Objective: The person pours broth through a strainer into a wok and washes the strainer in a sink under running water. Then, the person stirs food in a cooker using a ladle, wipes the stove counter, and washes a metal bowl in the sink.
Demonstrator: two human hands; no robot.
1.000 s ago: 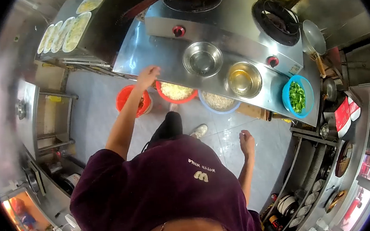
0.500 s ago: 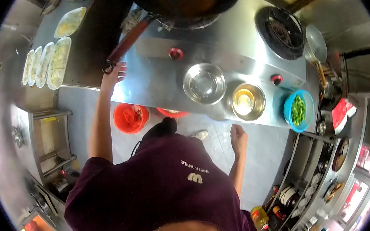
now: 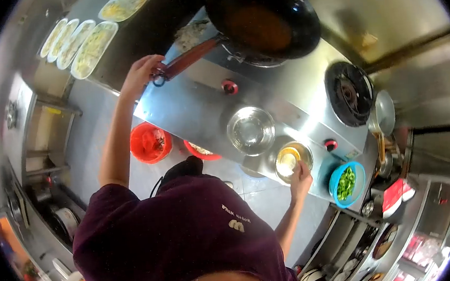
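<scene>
A black wok (image 3: pixel 271 26) with brownish liquid inside sits over the left burner. Its long wooden handle (image 3: pixel 192 57) points toward me. My left hand (image 3: pixel 143 72) is at the ringed end of that handle, fingers bent against it; the exact grip is partly hidden. On the steel counter, my right hand (image 3: pixel 300 182) has its fingers closed at the near right rim of a metal bowl (image 3: pixel 308 154), with something yellow and a bright glare inside. Just left of it stands another metal bowl (image 3: pixel 251 131), which looks to hold clear liquid.
A blue basket (image 3: pixel 334 184) of chopped green vegetables (image 3: pixel 345 183) stands at the counter's right end. The right burner (image 3: pixel 348 93) is bare. Several filled oval plates (image 3: pixel 95 49) line the far left counter. A red bucket (image 3: pixel 150 142) stands below the counter edge.
My right hand has moved from beside the counter up to the rim of the metal bowl. My left hand has shifted from below the handle onto its end. The view has tilted.
</scene>
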